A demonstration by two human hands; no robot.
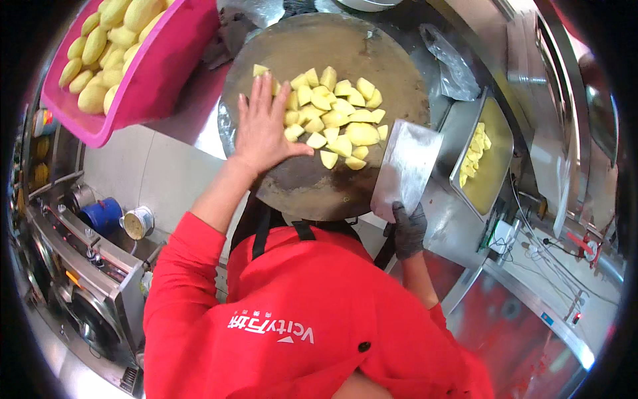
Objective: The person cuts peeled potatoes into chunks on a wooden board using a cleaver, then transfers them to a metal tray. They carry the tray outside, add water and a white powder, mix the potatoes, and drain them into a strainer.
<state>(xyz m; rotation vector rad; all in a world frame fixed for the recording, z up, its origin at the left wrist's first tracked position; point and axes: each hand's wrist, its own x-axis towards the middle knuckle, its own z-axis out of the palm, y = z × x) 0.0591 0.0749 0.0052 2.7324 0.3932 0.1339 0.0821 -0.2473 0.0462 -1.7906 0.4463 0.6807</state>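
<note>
Many cut potato chunks (334, 118) lie in a loose pile on a large round chopping block (319, 192). My left hand (264, 124) is bare, with its fingers spread at the pile's left side, and partly covers a few pieces. In my gloved right hand (409, 230) is a broad cleaver (407, 164), gripped at its lower end. Its wide blade lies over the block's right edge, beside the chunks. One single chunk (259, 70) sits apart, just beyond my left fingertips.
A pink plastic basin (169, 70) of peeled whole potatoes (94, 45) stands at upper left. Right of the block, a steel pan (491, 164) holds cut potato pieces (476, 149). A clear plastic bag (451, 65) lies behind it. Stoves (79, 284) and a blue bucket (102, 214) are at left.
</note>
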